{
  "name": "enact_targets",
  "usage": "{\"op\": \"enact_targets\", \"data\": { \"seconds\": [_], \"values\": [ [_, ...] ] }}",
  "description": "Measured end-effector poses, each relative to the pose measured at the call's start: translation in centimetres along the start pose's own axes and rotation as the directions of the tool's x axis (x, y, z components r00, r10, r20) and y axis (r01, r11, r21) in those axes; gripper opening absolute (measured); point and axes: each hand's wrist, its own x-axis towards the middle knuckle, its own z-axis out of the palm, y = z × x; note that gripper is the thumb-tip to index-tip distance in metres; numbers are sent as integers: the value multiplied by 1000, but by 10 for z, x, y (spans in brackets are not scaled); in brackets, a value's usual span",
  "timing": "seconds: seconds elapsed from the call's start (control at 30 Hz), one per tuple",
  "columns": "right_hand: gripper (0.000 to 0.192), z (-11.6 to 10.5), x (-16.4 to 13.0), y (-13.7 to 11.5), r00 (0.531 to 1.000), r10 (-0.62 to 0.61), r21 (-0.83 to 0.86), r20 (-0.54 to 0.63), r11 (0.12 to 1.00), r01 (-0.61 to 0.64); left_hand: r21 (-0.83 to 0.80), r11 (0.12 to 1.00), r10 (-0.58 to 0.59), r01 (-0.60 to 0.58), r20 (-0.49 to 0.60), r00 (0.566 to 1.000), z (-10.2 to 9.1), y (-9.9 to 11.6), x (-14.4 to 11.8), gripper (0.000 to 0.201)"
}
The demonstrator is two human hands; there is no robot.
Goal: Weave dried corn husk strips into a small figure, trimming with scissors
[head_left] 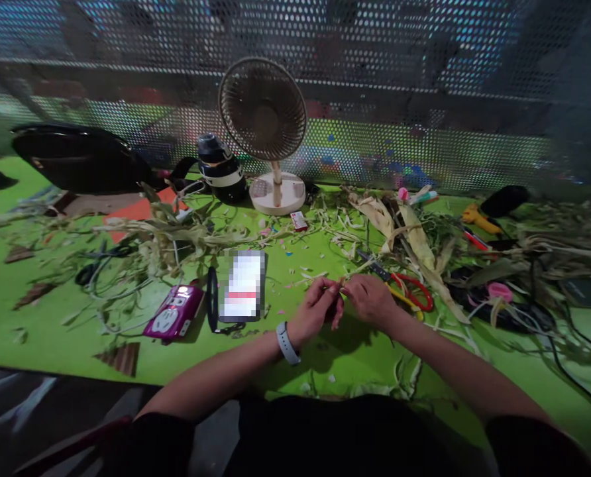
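My left hand [318, 308], with a pale band at the wrist, meets my right hand [372, 301] above the front middle of the green table. Their fingertips pinch close together. Whatever sits between them is too small and hidden to name. Just right of my right hand lies a pair of scissors with red handles [427, 295], and a yellow handle [403, 298] shows beside it. Dry husk-like leaves [419, 242] spread behind and right of the hands. To the left of my left hand is a phone [243, 285] with its screen lit.
A purple power socket block [173, 313] and a black ring-shaped loop [212, 298] lie left. Behind stand a fan [263, 109] and a dark bottle [220, 169]. A yellow-handled glue gun-like tool [482, 218], a pink ring [500, 291] and cables are right; perforated metal [399, 119] rises behind.
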Motion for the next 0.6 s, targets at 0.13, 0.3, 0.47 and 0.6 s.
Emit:
{"op": "enact_targets", "data": {
  "seconds": [0.13, 0.3, 0.47, 0.6],
  "values": [
    [16, 0, 0, -7, 993, 118, 94, 14, 988, -118, 151, 986, 77, -74, -20, 997, 3, -2, -3, 35],
    [20, -6, 1, -12, 971, 237, 144, 35, 960, -240, 288, 939, 210, -190, -42, 977, 5, -4, -8, 31],
    [23, -8, 3, -12, 927, 350, 276, 133, 885, -374, 356, 911, 215, -208, 19, 976, 0, -1, -5, 29],
    [24, -11, 5, -7, 859, 413, 386, 304, 770, -507, 266, 953, 136, -143, 44, 990, -2, 2, 1, 31]
  ]
}}
